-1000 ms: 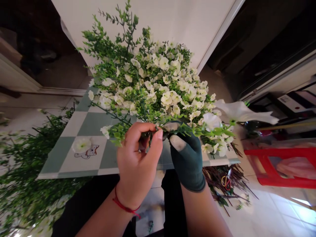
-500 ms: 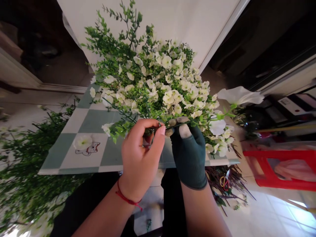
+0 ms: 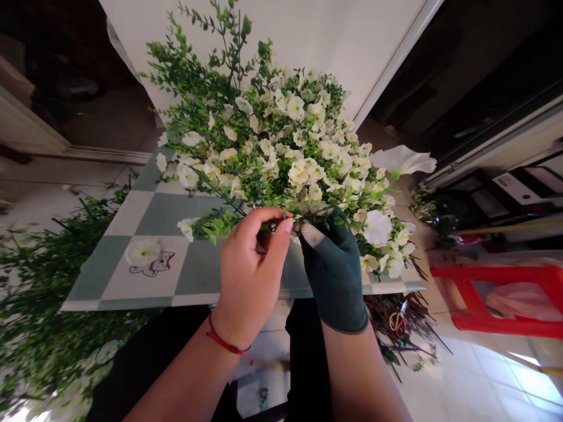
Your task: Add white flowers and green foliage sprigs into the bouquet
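Above one checkered board (image 3: 145, 211), two hands, one bouquet (image 3: 285, 158).

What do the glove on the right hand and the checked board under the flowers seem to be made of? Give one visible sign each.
Glove: seemingly knitted dark green fabric, matt, with a paler worn or coated thumb tip. Checked board: probably smooth printed card or plastic, judging by its flat surface and thin, straight edge; which one cannot be told.

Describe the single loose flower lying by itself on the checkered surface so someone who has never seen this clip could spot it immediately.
Start at the green-and-white checkered board under the big bunch of small white flowers and green sprigs. Near its front left corner, left of the bare left hand, lies one round white flower head beside a small cartoon cat print. Unlike the other blooms, it lies flat, apart from the bunch.
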`<state>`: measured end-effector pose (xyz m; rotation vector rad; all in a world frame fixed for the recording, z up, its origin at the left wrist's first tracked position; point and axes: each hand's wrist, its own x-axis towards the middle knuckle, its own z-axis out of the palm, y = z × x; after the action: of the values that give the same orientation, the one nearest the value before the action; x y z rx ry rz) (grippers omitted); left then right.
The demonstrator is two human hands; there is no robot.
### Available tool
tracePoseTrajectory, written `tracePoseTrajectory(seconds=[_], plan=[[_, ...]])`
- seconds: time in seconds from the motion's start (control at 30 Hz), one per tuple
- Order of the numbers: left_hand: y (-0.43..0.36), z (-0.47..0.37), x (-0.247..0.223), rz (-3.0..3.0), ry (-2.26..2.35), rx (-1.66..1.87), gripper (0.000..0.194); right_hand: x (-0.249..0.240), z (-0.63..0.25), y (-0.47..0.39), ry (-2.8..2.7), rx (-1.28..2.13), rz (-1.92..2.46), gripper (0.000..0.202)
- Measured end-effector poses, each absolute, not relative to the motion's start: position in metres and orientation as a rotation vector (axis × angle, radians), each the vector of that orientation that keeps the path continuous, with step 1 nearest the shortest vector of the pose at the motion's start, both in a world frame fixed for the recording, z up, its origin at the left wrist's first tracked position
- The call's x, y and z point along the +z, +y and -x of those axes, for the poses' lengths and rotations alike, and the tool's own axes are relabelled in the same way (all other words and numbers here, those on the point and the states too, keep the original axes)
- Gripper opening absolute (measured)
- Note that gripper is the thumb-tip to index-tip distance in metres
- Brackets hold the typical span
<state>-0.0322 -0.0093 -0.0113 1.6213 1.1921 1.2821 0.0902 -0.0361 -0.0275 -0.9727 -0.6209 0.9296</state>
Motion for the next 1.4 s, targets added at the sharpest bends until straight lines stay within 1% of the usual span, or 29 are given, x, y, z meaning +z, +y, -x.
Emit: tracePoseTrajectory(seconds=[0.1,0.2,0.3,0.5,0.73,0.87,1.03,1.13,1.4], plan=[[-0.008,0.033,-0.012,-1.567,1.204,1.266,0.010,-0.029,-0.090,-0.038,-0.677,0.775,1.124,0.019],[-0.006,0.033,-0.011,-1.540,1.191,1.256,0.008,-0.031,-0.089,-0.039,-0.696,0.657,1.216,0.023],[-0.005,0.034,-0.008,-1.544,1.147,1.253,0.006,-0.031,-0.088,-0.038,-0.727,0.642,1.199,0.025],[-0.004,0.036,-0.003,-1.543,1.087,1.233,0.004,-0.030,-0.088,-0.036,-0.812,0.536,1.185,0.021],[-0.002,0.039,-0.002,-1.501,1.057,1.193,0.007,-0.032,-0.087,-0.039,-0.801,0.542,1.225,0.023],[-0.003,0.039,0.000,-1.482,1.042,1.164,0.008,-0.031,-0.088,-0.039,-0.787,0.633,1.132,0.023],[-0.002,0.041,0.003,-1.437,1.010,1.098,0.012,-0.030,-0.089,-0.039,-0.735,0.730,1.053,0.030],[-0.002,0.043,0.004,-1.441,0.989,1.075,0.014,-0.030,-0.088,-0.038,-0.708,0.768,1.018,0.031],[0.001,0.048,0.004,-1.496,0.954,1.023,0.012,-0.027,-0.092,-0.037,-0.732,0.827,0.963,0.032]])
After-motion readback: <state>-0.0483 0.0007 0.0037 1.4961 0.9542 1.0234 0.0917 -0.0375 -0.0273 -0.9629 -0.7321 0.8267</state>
